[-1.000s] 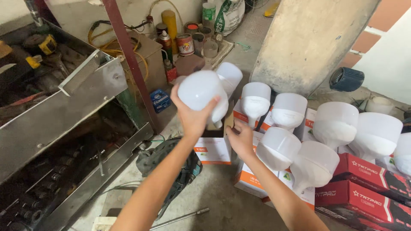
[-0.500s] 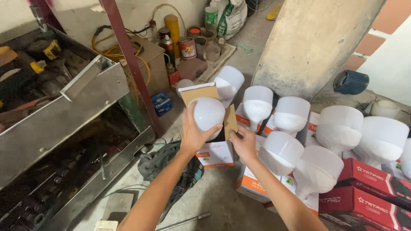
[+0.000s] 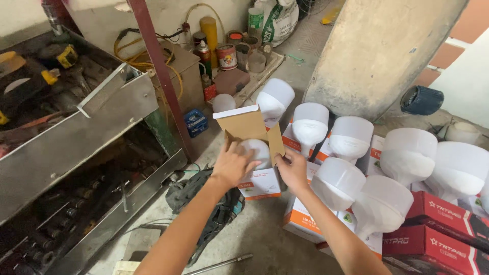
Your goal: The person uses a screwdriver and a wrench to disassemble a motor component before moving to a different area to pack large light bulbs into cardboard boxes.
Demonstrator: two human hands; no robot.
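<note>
My left hand (image 3: 233, 164) presses on a large white bulb (image 3: 258, 150) that sits down inside an open cardboard box (image 3: 249, 125) with white and orange printed sides. My right hand (image 3: 293, 169) grips the box's right flap and side. The box stands on the concrete floor. Its lid flap points up and back. Only the top dome of the bulb shows above the box walls.
Several white bulbs (image 3: 309, 126) stand on boxes to the right, with red boxes (image 3: 442, 224) at the far right. A metal tool rack (image 3: 86, 127) fills the left. A dark bag (image 3: 204, 203) lies below my left arm. Cans (image 3: 226, 55) and a concrete pillar (image 3: 377, 51) stand behind.
My left hand brought the bulb down from up in the air into the open box. My right hand moved to the box's flap.
</note>
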